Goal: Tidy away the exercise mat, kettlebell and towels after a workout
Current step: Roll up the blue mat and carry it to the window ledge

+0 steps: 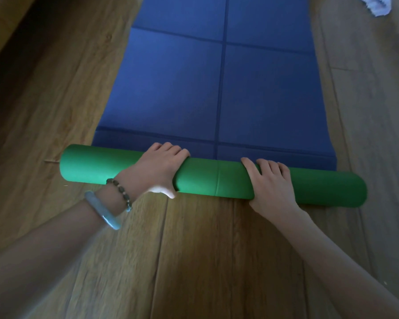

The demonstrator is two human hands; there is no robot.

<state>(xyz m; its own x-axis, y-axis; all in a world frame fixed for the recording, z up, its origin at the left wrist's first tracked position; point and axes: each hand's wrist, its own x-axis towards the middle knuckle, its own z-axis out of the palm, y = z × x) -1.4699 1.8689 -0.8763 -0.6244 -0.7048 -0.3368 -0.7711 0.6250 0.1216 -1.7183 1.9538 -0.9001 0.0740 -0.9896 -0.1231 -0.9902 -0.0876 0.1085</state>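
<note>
We are rolling up the exercise mat [217, 88] on the floor [55, 100], our left hand [154, 166] and right hand [272, 183] both gripping its green roll [217, 178]. Most is lying flat ahead, so we are needing even forward pushing next.

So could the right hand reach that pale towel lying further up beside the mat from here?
Probably not yet. The right hand grips the rolled mat, and the towel lies on the floor well beyond, past the unrolled stretch. Nothing blocks it; it just looks too far.
</note>
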